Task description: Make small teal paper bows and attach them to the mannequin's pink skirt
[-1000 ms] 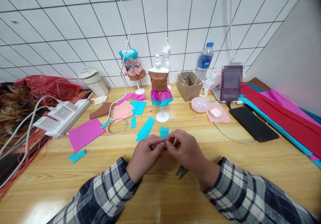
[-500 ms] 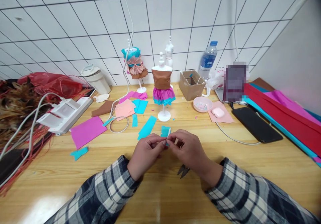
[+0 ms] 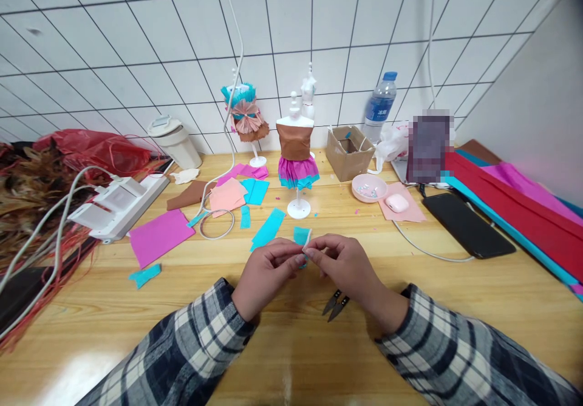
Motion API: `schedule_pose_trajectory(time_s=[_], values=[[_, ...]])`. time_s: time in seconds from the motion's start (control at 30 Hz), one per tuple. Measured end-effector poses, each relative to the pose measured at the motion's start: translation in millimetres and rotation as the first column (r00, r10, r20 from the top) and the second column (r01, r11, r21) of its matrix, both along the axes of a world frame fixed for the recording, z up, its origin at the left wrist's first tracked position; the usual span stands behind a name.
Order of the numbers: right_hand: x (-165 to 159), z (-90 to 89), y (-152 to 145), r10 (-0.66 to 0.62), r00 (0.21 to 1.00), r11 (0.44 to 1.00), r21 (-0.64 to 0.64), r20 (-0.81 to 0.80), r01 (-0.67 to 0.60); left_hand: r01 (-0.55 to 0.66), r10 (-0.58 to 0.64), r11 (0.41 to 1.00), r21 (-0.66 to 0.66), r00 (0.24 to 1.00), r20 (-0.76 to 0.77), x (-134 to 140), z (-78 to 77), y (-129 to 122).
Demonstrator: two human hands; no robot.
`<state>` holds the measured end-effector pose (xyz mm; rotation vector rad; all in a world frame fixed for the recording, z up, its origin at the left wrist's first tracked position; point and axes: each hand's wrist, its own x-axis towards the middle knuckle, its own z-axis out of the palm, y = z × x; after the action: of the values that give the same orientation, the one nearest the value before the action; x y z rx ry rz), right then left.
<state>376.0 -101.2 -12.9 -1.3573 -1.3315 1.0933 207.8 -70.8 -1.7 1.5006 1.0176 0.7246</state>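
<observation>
My left hand (image 3: 268, 272) and my right hand (image 3: 344, 266) meet at their fingertips over the table, both closed in a pinch. A narrow white strip (image 3: 308, 236) sticks up from my right fingers. Between the hands shows a small turquoise crepe paper piece (image 3: 303, 260), at my left fingertips and mostly covered. Just beyond them is another bit of turquoise paper (image 3: 301, 234); whether the two are joined is hidden. Thread snips (image 3: 336, 306) lie under my right hand, blades toward me. Behind stands a small mannequin (image 3: 296, 151) in a brown top and magenta skirt with turquoise trim.
Paper pieces, among them a magenta sheet (image 3: 161, 237), lie to the left near a power strip (image 3: 132, 206). At the back are a cardboard box (image 3: 348, 162) and a water bottle (image 3: 381, 105). A pink bowl (image 3: 369, 188) and black phone (image 3: 469, 225) lie to the right.
My right hand has shifted slightly, and more of the snips shows beneath it. The white strip still rises from the fingertips. The rest is nearly the same.
</observation>
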Motion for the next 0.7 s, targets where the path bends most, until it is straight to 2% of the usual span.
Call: schedule_pose_trajectory(time_s=[0.13, 0.23, 0.4, 0.57, 0.7], values=[[-2.8, -0.9, -2.5, 0.021, 1.0, 1.0, -0.012, -0.01, -0.021, -0.047, 0.049, 0.996, 0.071, 0.998, -0.034, 0.8, -2.4, 1.4], [-3.7, -1.5, -3.6, 0.029, 0.999, 0.998, 0.059, 0.012, -0.03, -0.084, 0.087, 0.993, 0.082, 0.996, -0.03, 1.7, -0.1, 1.8], [-3.0, -4.2, -4.9, 0.016, 0.985, 0.97, 0.236, 0.172, -0.057, -0.087, 0.088, 0.996, 0.014, 0.994, -0.064, 2.8, 5.7, 2.1], [-1.4, -6.2, -3.9, -0.017, 0.97, 0.954, 0.294, 0.243, -0.057, -0.069, 0.066, 0.991, -0.113, 0.997, -0.035, 1.8, 6.2, 2.8], [-0.6, -4.6, -3.3, -0.052, 0.953, 0.939, 0.341, 0.298, -0.055, -0.072, 0.068, 0.984, -0.165, 0.997, -0.025, 1.6, 4.7, 2.5]])
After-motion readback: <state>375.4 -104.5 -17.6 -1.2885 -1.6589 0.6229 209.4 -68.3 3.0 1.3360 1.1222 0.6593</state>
